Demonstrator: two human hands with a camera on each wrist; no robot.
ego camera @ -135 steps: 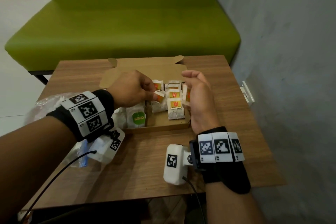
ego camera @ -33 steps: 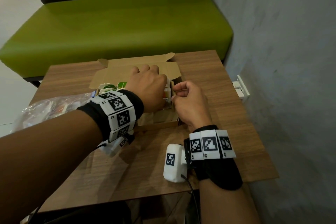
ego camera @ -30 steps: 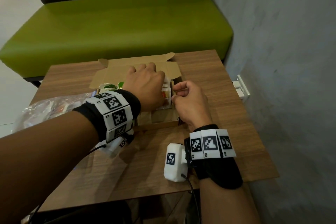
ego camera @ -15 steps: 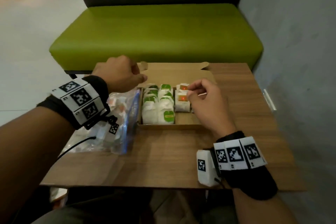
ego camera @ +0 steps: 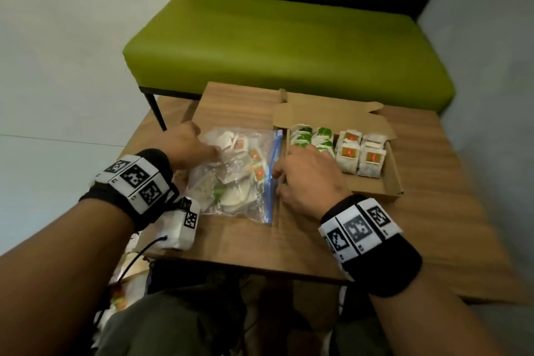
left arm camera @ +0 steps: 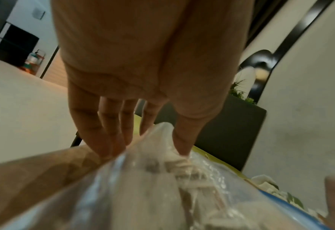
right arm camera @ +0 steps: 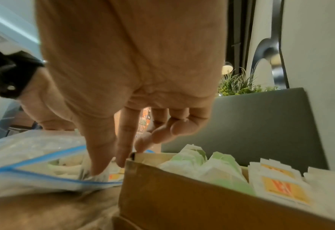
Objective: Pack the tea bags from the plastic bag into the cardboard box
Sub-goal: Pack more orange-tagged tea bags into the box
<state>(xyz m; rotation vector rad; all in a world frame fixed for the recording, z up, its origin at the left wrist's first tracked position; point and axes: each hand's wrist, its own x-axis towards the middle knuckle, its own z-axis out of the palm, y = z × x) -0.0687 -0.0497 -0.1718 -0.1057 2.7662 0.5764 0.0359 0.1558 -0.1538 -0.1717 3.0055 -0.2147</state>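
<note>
Clear blue-zipped plastic bag [ego camera: 235,173] of tea bags lies just left of the open, part-filled cardboard box [ego camera: 393,173].

In the head view, the fingertips of the right hand [ego camera: 307,175] are hidden beneath its own back at the blue zip edge of the plastic bag [ego camera: 234,173], so any grasp cannot be told. The lower near rows of green tea bags [ego camera: 310,136] in the cardboard box [ego camera: 394,179] are covered by that hand. In the left wrist view, the bag's contents are blurred, and the left hand [left arm camera: 143,87] is cut off by the top edge.
</note>
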